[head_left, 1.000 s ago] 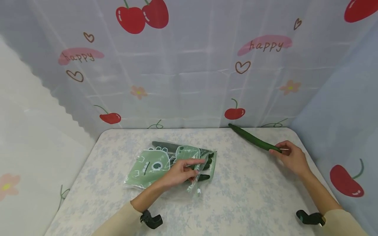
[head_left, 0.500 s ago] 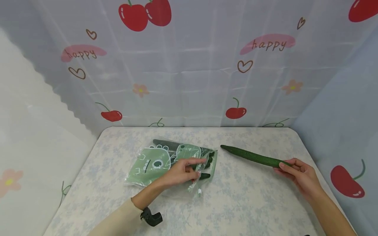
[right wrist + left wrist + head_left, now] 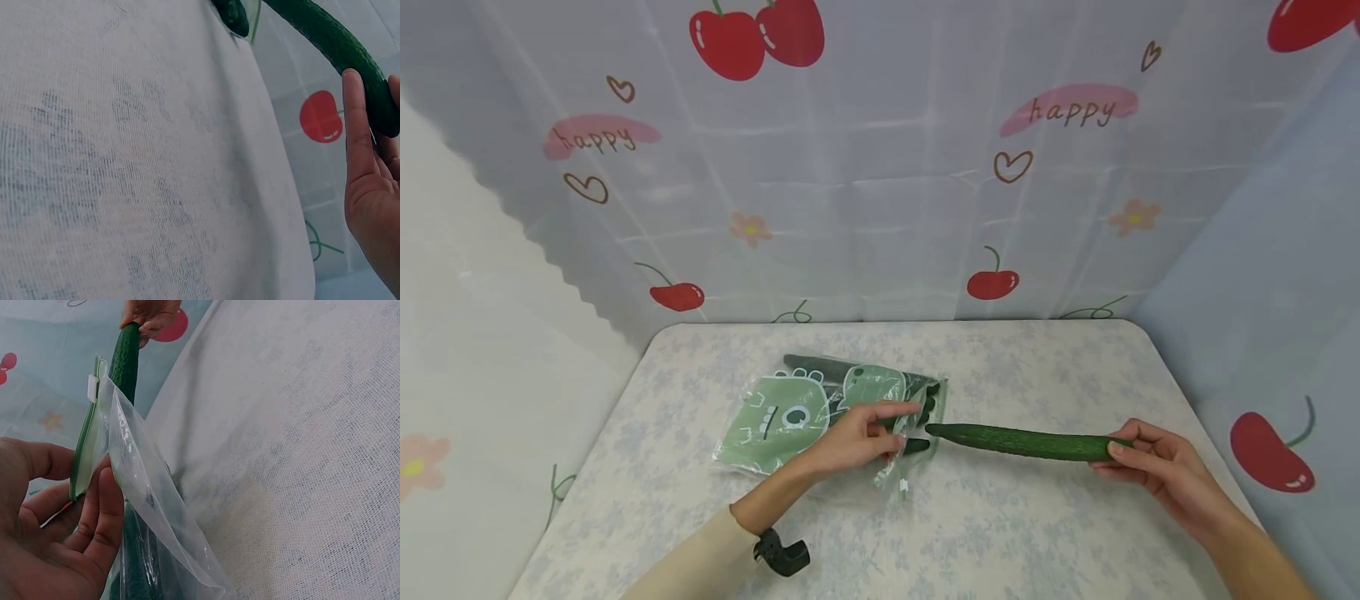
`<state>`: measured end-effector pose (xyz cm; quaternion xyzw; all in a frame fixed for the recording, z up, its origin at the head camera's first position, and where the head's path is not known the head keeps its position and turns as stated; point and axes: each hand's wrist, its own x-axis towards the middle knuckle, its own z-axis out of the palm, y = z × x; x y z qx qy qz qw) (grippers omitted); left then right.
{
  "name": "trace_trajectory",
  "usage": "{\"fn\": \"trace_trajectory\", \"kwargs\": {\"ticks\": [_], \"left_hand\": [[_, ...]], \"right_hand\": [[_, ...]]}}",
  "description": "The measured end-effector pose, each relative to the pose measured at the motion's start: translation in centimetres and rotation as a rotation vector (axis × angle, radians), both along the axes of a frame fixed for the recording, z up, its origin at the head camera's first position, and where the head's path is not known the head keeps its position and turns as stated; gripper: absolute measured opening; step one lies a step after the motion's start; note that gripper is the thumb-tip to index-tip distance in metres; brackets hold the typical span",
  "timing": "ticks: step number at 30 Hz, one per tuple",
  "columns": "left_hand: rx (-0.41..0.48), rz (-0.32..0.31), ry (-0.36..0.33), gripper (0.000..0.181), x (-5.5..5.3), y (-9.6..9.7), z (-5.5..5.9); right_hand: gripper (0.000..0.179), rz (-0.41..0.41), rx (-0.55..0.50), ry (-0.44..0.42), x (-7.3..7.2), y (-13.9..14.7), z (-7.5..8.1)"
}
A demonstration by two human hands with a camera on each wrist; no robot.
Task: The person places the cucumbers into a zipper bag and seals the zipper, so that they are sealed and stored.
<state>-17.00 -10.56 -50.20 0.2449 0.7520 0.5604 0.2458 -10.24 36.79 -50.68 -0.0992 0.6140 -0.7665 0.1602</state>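
Observation:
A long green cucumber (image 3: 1022, 442) points left, its far tip at the mouth of a clear zip bag (image 3: 775, 417) printed with a green cartoon creature. My right hand (image 3: 1157, 467) pinches the cucumber's right end between thumb and fingers. With my left hand (image 3: 857, 437) I hold the bag's mouth apart; in the left wrist view the fingers grip the green zip edge (image 3: 82, 447), which has a white slider (image 3: 93, 388). Several cucumbers (image 3: 917, 447) lie inside the bag, partly hidden by the print and my hand. In the right wrist view the held cucumber (image 3: 337, 47) rises above the table.
The table (image 3: 1037, 533) has a pale cloth with blue-grey blotches. Behind it hangs a curtain (image 3: 865, 208) with cherries, hearts and lettering, and more curtain encloses both sides.
My right hand has brought the cucumber nearer to me and leftward, turning it almost level, so its tip now meets the bag's opening. The left hand and bag have stayed in place.

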Motion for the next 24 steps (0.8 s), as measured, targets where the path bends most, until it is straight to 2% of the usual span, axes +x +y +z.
{"fn": "trace_trajectory", "kwargs": {"ticks": [5,10,16,24], "left_hand": [[0.016,0.003,-0.004,0.053,0.0,0.1,0.0],[0.008,0.011,-0.023,0.049,0.1,0.2,-0.1],[0.002,0.026,-0.030,0.049,0.0,0.2,-0.2],[0.010,0.021,-0.044,0.049,-0.1,0.1,-0.3]], "right_hand": [[0.031,0.042,0.045,0.002,-0.2,-1.5,-0.3],[0.025,0.093,0.084,-0.038,-0.4,-3.3,-1.0],[0.019,0.137,0.088,-0.054,-1.0,-5.8,-1.5],[0.011,0.143,0.078,-0.097,-1.5,-9.1,-2.4]]}}
